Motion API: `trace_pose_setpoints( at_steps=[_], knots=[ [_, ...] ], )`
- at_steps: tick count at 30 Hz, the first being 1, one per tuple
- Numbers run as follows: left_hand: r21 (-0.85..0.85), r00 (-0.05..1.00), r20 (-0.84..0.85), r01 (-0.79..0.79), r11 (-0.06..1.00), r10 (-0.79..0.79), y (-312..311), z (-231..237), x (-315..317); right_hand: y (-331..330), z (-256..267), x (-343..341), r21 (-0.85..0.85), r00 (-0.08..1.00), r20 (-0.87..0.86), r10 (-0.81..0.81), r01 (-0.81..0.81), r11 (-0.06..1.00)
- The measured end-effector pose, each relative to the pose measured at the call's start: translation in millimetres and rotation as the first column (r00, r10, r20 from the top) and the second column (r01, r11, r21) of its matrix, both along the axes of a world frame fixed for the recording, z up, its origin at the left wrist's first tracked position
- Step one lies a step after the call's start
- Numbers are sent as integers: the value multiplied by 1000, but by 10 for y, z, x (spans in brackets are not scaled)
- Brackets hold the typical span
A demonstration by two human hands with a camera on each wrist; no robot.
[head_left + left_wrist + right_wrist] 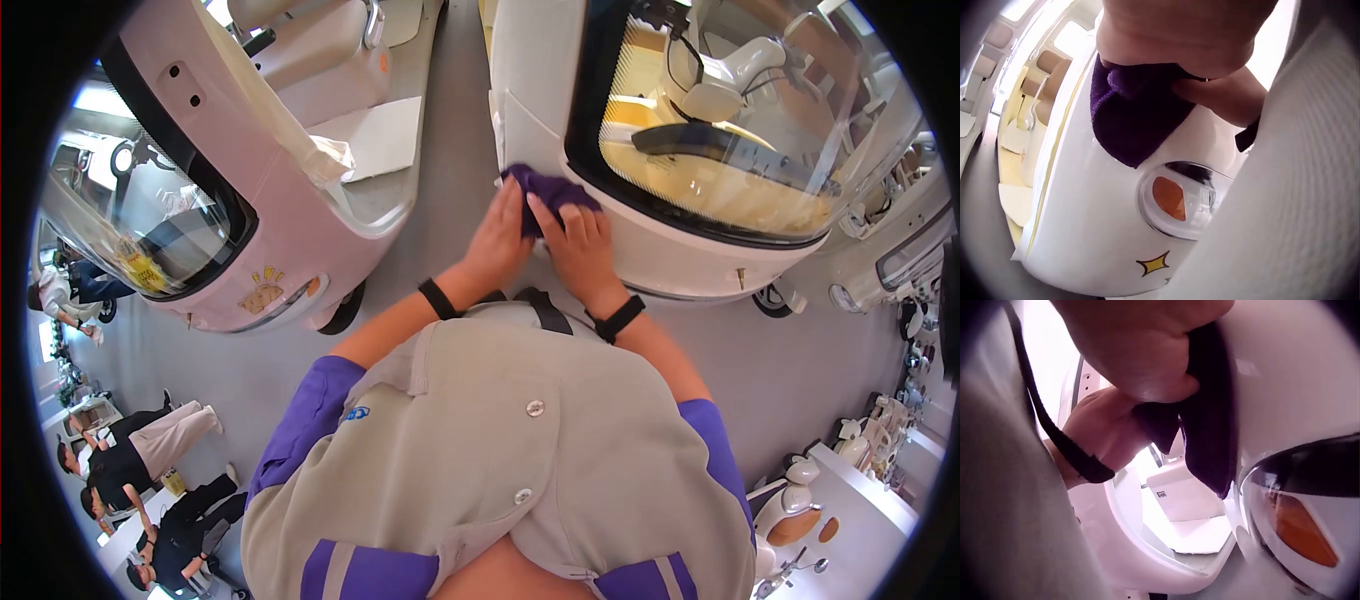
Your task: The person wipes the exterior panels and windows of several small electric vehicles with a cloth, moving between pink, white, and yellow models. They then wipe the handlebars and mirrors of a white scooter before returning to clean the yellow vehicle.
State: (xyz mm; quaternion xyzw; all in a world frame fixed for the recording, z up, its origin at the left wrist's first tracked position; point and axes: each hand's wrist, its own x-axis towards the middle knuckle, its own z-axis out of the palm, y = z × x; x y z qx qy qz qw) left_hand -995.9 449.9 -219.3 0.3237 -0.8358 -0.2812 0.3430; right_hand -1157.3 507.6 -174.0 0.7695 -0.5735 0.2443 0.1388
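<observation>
A bunched purple cloth [555, 195] is at the front corner of the white vehicle [520, 110]. My left hand [500, 240] holds its left side, fingers pointing forward. On the cloth's near right side, my right hand [582, 250] grips it with the fingers bent over the fabric. A pointed fold of the cloth [1132, 125] hangs over the white body above a headlight [1175, 200] in the left wrist view. In the right wrist view, the right thumb presses the cloth [1207, 425], and its lower end hangs beside the lamp. The fingertips are partly hidden there.
A pale pink vehicle [230, 200] stands to the left, a narrow strip of grey floor [450, 150] between the two. The white vehicle's windshield [720, 150] curves to the right. Several people [150, 480] are at the far left, and more vehicles [890, 270] stand at right.
</observation>
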Motion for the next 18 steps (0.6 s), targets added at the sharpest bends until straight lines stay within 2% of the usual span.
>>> trace_pose_setpoints(
  at_steps=[2,5,9,12,15,17,18],
  knots=[
    [19,998,22,53,998,-53,16,-44,41,-30,-61,52,36,999,-30,-15,17,999],
    [-48,999,20,34,998,-33,-302,146,29,-336,280,144,7,999,15,-43,43,999],
    [-251,995,-96,7,968,-32,-971,883,-51,-921,949,253,-181,987,89,-132,146,973],
    [-366,975,-210,-12,931,-70,-1317,1246,-159,-1146,1166,284,-264,976,144,-166,200,944],
    [-384,978,-187,16,923,-95,-1275,1127,-106,-1110,1042,326,-243,967,166,-194,231,942],
    [-380,982,-139,68,923,-129,-1163,816,-11,-998,875,360,-181,960,175,-219,250,951],
    [-366,984,-104,96,926,-143,-1082,664,56,-825,513,399,-195,967,135,-214,237,952]
  ],
)
